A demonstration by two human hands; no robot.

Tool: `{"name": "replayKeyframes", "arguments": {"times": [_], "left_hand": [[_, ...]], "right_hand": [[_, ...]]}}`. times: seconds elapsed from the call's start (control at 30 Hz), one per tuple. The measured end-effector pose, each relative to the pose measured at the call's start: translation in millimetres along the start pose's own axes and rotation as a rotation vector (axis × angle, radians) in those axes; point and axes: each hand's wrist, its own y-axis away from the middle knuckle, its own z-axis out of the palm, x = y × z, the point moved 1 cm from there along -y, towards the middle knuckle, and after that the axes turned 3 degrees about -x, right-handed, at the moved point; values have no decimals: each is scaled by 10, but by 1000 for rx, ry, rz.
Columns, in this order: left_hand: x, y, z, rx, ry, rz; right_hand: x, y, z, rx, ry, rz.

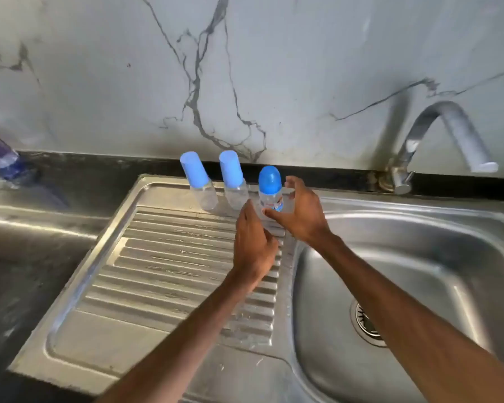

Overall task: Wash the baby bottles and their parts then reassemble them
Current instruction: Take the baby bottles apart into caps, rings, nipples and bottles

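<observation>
Hands close round the dark-capped bottle [270, 187], which stands upright at the back edge of the drainboard [163, 257].
Two pale-capped bottles [200, 181] stand just to its left. The left hand [253, 245] reaches its lower side with nearly straight fingers. The right hand [301, 216] curls loosely round it, thumb across the front. Ribbed drainboard lies open in front, with the basin [419, 242] to the right and the tap [448, 135] beyond.

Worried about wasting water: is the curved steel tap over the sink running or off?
Off: no water falls from the curved steel tap into the steel sink basin below.
</observation>
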Motion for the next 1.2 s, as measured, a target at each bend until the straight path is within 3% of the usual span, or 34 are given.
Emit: {"name": "replayKeyframes", "arguments": {"times": [0.33,0.47,0.9,1.07,1.2], "left_hand": [[-323,-202,270,-8,-13,121],[-284,-178,386,-40,-28,266],[-92,-118,771,-67,-376,593],[9,-207,773,-35,-356,616],[151,-113,823,-137,-296,591]], "right_hand": [[249,-206,168,91,11,-185],[484,-22,-77,174,58,-217],[981,463,-513,370,171,-220],[1085,589,-526,363,206,-230],[1138,792,-546,295,226,-178]]}}
